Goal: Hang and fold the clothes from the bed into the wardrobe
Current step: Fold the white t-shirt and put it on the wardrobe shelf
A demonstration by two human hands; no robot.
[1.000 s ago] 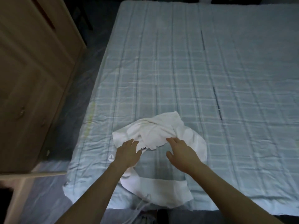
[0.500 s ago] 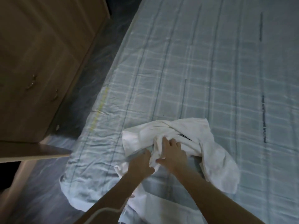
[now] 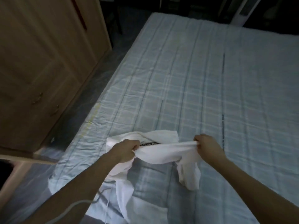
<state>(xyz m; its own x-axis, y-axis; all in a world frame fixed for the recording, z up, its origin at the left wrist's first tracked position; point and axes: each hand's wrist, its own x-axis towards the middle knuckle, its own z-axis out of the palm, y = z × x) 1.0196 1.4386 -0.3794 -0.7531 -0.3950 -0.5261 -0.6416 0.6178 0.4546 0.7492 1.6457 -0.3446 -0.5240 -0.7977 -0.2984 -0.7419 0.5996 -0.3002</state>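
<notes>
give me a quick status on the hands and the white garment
Left hand and right hand both grip white garment, stretched between them over bed. Nothing in the way.

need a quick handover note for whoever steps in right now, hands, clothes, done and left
Left hand grips one end of the white garment; right hand pinches the other end, fabric stretched between them.
The garment is partly lifted, the rest trailing on the checked bed.
The wooden wardrobe stands to the left, doors shut.
Done: garment picked up.
Left: fold or hang it, then put it in the wardrobe.
</notes>
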